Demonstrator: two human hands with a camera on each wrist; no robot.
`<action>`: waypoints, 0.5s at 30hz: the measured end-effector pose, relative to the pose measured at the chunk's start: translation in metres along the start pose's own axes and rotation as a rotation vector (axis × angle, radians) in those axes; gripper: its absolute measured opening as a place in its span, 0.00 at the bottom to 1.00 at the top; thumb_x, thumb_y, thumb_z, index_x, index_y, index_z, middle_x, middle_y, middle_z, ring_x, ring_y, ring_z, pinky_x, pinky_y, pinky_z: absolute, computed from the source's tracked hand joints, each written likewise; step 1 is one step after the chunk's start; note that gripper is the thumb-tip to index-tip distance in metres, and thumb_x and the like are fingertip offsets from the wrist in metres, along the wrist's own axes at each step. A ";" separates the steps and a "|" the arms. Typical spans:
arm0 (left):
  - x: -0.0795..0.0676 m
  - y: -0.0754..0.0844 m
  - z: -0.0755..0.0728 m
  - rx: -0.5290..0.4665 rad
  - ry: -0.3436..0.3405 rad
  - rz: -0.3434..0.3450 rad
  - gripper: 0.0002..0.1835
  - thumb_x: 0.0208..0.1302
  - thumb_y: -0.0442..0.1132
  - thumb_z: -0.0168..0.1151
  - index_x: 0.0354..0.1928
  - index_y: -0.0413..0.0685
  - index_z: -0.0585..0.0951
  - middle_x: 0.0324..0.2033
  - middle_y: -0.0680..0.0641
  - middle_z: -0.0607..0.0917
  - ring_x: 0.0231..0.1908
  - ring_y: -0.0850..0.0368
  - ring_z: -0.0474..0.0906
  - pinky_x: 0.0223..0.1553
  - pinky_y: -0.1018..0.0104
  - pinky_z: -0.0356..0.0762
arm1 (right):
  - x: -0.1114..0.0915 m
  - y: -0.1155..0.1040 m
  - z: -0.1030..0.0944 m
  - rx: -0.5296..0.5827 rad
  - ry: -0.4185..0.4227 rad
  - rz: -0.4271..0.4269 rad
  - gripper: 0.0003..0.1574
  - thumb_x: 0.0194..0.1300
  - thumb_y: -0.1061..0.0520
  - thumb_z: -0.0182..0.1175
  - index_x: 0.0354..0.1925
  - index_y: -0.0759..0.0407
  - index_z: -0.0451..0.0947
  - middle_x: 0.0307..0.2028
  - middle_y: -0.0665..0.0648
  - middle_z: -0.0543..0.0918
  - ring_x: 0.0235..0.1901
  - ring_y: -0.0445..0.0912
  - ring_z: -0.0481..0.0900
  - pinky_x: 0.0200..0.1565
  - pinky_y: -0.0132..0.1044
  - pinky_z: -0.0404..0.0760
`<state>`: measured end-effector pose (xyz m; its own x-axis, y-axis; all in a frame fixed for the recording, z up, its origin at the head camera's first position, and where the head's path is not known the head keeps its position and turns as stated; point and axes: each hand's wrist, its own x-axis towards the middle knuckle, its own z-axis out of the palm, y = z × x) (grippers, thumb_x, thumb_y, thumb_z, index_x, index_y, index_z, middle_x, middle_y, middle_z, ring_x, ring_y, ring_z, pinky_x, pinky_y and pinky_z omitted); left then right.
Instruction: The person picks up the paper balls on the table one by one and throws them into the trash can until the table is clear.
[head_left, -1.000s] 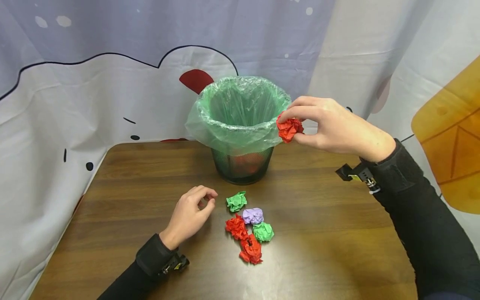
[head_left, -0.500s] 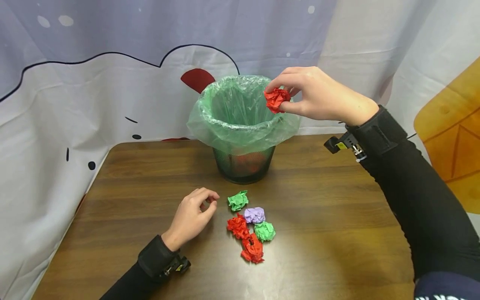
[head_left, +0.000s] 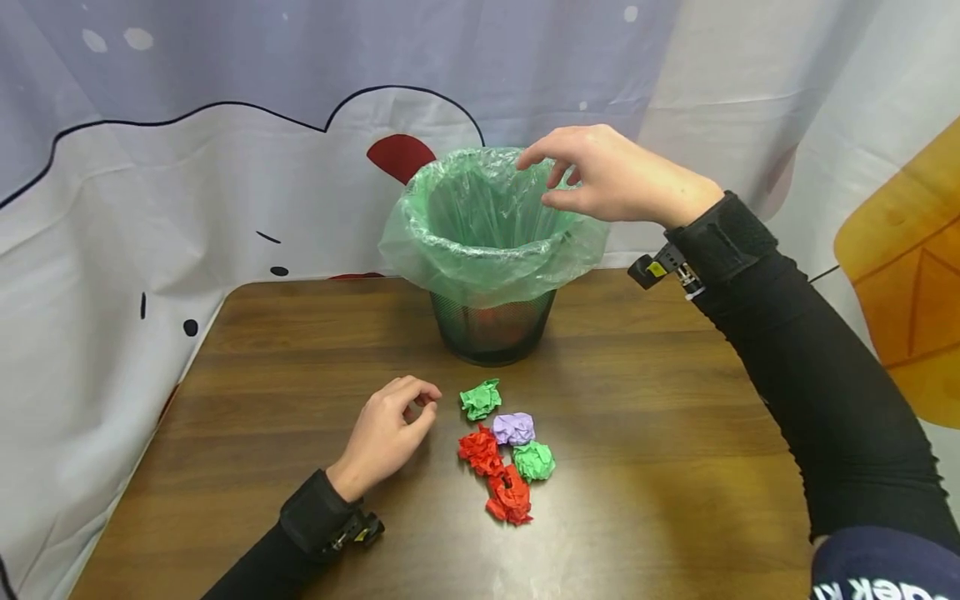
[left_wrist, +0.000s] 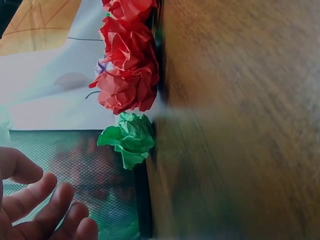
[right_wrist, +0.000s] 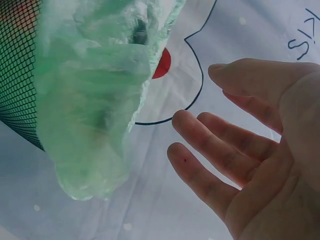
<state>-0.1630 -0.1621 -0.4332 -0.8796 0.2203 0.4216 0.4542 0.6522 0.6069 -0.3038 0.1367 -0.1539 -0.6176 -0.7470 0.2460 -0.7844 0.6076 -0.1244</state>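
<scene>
My right hand (head_left: 611,175) is over the right rim of a mesh wastebasket (head_left: 491,329), fingers spread and holding nothing. A green plastic liner (head_left: 480,271) covers the basket's rim and hangs down outside; red shows dimly through the mesh. In the right wrist view the fingers (right_wrist: 210,150) are apart from the liner. On the table, my left hand (head_left: 390,429) lies loosely curled, holding nothing, left of a crumpled green paper ball (head_left: 480,400). Close by sit a purple paper ball (head_left: 514,428), a second green ball (head_left: 534,461) and two red paper balls (head_left: 480,450).
The wooden table (head_left: 660,400) reaches back to a patterned curtain (head_left: 150,200) hanging behind the basket. Each wrist wears a black band with a small camera (head_left: 652,268). Dark cloth with white lettering (head_left: 885,567) shows at the lower right.
My right hand moved up and left to above the basket's rim and let go of the red paper ball, which is out of sight. The left hand stayed in place.
</scene>
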 end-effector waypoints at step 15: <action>0.000 0.004 0.007 0.041 -0.040 0.012 0.07 0.64 0.37 0.62 0.41 0.55 0.85 0.36 0.57 0.83 0.35 0.55 0.79 0.36 0.66 0.75 | -0.020 0.003 0.006 -0.014 0.045 0.017 0.20 0.69 0.59 0.60 0.58 0.54 0.80 0.56 0.53 0.82 0.44 0.49 0.84 0.51 0.45 0.80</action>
<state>-0.1624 -0.1541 -0.4354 -0.8793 0.2570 0.4010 0.4597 0.6784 0.5731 -0.2943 0.1523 -0.1650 -0.6271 -0.7241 0.2871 -0.7731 0.6237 -0.1157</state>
